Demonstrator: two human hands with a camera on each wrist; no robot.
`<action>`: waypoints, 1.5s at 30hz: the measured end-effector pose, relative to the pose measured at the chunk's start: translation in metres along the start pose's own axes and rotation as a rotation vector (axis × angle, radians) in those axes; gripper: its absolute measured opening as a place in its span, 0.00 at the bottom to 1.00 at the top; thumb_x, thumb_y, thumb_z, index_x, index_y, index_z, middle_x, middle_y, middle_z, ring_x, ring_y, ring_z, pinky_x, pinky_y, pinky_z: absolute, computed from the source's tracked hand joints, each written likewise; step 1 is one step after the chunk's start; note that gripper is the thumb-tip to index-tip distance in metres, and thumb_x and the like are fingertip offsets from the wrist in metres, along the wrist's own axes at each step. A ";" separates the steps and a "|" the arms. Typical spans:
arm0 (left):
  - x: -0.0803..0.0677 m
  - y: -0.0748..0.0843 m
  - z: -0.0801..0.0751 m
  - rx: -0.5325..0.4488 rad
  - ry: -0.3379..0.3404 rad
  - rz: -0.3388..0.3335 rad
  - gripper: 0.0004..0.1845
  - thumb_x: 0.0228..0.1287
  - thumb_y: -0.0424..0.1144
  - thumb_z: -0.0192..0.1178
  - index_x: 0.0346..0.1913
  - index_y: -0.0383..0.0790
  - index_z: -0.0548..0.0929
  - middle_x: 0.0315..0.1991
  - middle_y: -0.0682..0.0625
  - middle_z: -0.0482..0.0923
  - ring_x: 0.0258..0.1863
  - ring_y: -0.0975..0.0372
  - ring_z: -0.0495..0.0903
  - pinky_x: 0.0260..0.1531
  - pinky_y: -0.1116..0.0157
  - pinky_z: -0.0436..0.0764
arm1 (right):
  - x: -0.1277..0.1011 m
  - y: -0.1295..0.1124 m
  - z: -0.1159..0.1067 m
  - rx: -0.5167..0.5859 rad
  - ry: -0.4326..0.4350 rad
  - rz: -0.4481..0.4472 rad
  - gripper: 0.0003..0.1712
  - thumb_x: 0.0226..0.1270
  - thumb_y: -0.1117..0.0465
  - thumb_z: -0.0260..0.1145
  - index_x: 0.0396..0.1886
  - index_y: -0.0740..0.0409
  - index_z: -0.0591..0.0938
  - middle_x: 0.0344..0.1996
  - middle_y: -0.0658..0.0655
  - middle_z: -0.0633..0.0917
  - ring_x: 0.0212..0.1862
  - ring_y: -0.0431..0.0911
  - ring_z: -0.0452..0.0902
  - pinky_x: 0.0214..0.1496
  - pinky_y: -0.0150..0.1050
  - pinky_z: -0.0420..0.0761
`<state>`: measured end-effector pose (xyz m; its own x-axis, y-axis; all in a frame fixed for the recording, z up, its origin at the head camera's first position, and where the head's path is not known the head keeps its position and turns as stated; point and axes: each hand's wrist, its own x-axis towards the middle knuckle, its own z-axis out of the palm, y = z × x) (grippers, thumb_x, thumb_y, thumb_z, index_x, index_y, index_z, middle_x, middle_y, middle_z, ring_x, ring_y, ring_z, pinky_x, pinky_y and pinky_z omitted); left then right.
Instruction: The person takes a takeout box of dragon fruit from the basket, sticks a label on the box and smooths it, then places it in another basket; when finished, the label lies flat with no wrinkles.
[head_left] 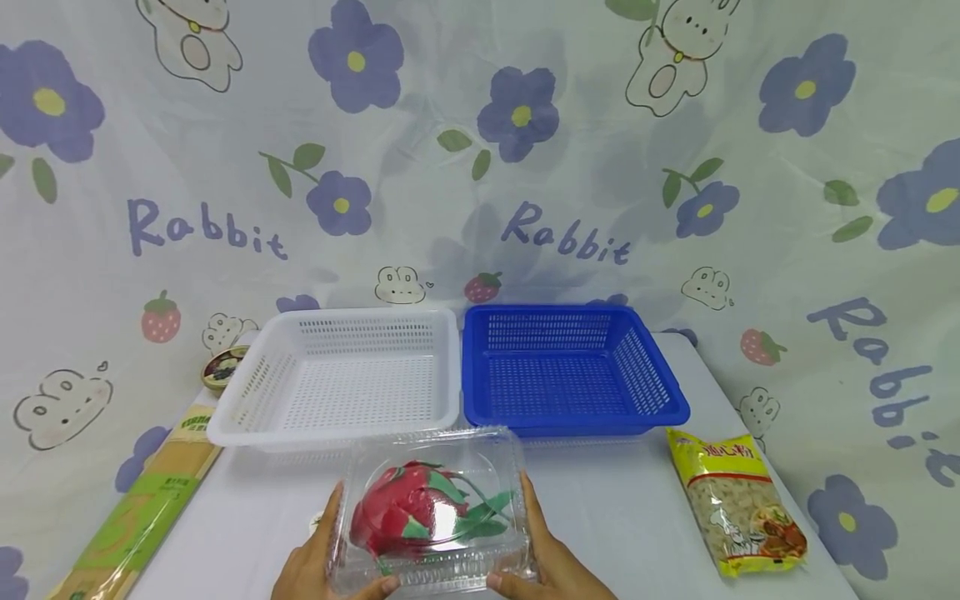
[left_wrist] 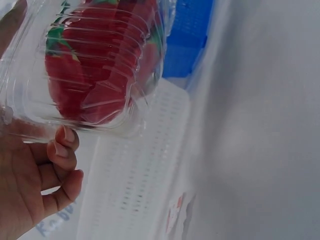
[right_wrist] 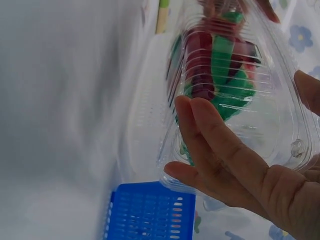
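Observation:
A clear plastic clamshell box (head_left: 435,508) holds a red dragon fruit (head_left: 397,521) with green leaf tips. Both hands hold the box just above the white table (head_left: 615,517) at its near edge. My left hand (head_left: 318,557) grips the box's left end, thumb up the side and fingers (left_wrist: 62,147) curled under the box (left_wrist: 95,65). My right hand (head_left: 546,554) grips the right end, its fingers (right_wrist: 215,135) laid along the underside of the box (right_wrist: 240,85) and its thumb over the rim.
Behind the box stand a white perforated basket (head_left: 258,379) and a blue one (head_left: 648,367), side by side. A bag of dry pasta (head_left: 738,504) lies at the right. A long green-and-yellow packet (head_left: 142,517) lies at the left, with a small round tin (head_left: 222,367) beyond it.

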<state>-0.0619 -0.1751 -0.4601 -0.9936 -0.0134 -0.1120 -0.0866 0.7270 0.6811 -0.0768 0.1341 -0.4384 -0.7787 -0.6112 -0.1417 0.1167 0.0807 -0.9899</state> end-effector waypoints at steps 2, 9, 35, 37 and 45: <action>0.001 -0.001 0.001 0.014 0.015 0.009 0.67 0.42 0.64 0.74 0.80 0.50 0.43 0.50 0.42 0.83 0.38 0.55 0.85 0.38 0.43 0.83 | 0.001 0.001 0.000 -0.005 -0.002 0.000 0.65 0.71 0.53 0.63 0.74 0.46 0.15 0.68 0.66 0.71 0.57 0.42 0.80 0.62 0.41 0.78; 0.002 -0.004 0.006 0.049 0.052 0.012 0.64 0.41 0.62 0.74 0.78 0.44 0.49 0.47 0.41 0.84 0.35 0.54 0.84 0.36 0.46 0.84 | 0.003 0.006 -0.002 0.055 -0.011 0.022 0.65 0.71 0.55 0.63 0.74 0.46 0.16 0.68 0.67 0.70 0.58 0.46 0.81 0.60 0.40 0.79; 0.011 -0.007 0.015 0.042 0.010 0.001 0.64 0.42 0.62 0.74 0.77 0.40 0.51 0.51 0.39 0.83 0.41 0.51 0.84 0.38 0.46 0.83 | 0.005 0.019 -0.012 0.033 0.014 0.088 0.66 0.71 0.52 0.65 0.75 0.47 0.17 0.69 0.70 0.67 0.59 0.53 0.79 0.61 0.51 0.78; 0.012 -0.006 0.016 0.046 0.017 0.000 0.64 0.42 0.63 0.74 0.77 0.39 0.52 0.51 0.39 0.83 0.41 0.50 0.84 0.38 0.47 0.83 | 0.006 0.020 -0.013 0.019 0.016 0.087 0.66 0.70 0.52 0.65 0.75 0.48 0.17 0.69 0.70 0.67 0.59 0.52 0.79 0.61 0.51 0.78; 0.016 -0.005 0.019 0.073 0.021 -0.011 0.64 0.41 0.64 0.74 0.78 0.41 0.52 0.50 0.38 0.83 0.40 0.50 0.84 0.35 0.48 0.82 | 0.007 0.021 -0.016 0.011 0.015 0.085 0.65 0.71 0.52 0.64 0.75 0.49 0.17 0.70 0.70 0.66 0.61 0.53 0.78 0.63 0.53 0.75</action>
<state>-0.0758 -0.1657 -0.4792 -0.9940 -0.0356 -0.1030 -0.0926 0.7747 0.6256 -0.0899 0.1440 -0.4598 -0.7746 -0.5911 -0.2249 0.1892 0.1227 -0.9742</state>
